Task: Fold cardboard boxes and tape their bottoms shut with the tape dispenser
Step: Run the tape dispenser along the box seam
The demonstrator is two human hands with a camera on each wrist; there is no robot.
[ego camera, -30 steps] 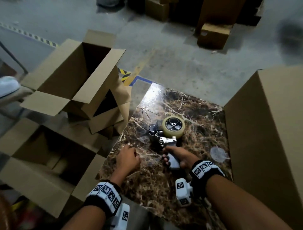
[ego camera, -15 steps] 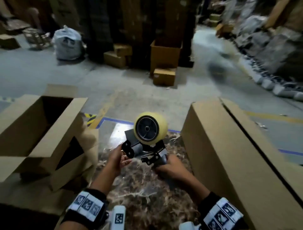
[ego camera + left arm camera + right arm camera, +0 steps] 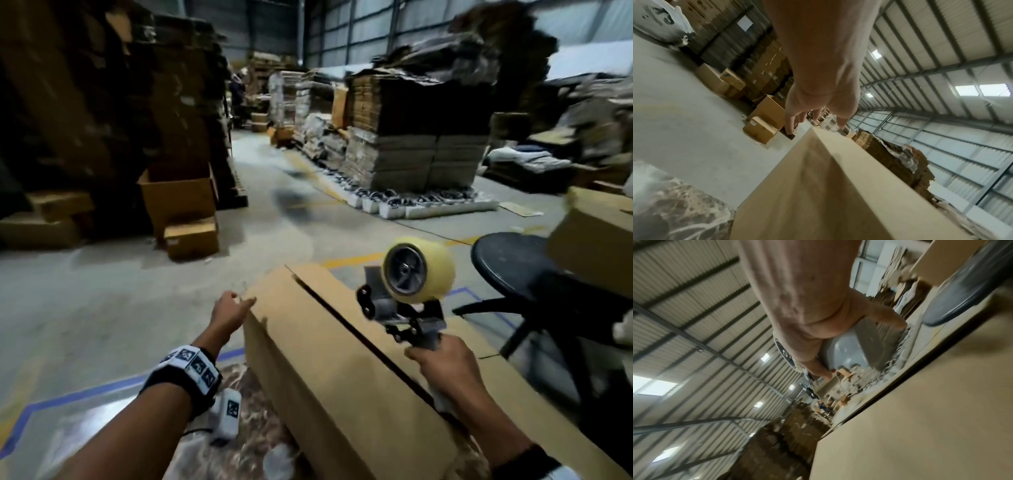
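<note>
Box (image 3: 329, 363) on the table (image 3: 239, 404), flaps up, open seam (image 3: 356, 339) running long-axis away from the body, near right to far left. Dispenser (image 3: 407, 294) clamped by its handle in right hand (image 3: 442, 363), raised just above the seam's near half. Left hand (image 3: 229, 313) fingers spread, empty, at the far left corner. Likely next: steady the far end, then lay tape along the seam.

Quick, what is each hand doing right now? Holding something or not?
Left hand: open, fingers stretched out at the far corner of the cardboard box, holding nothing.
Right hand: closed round the handle of the tape dispenser.
</note>
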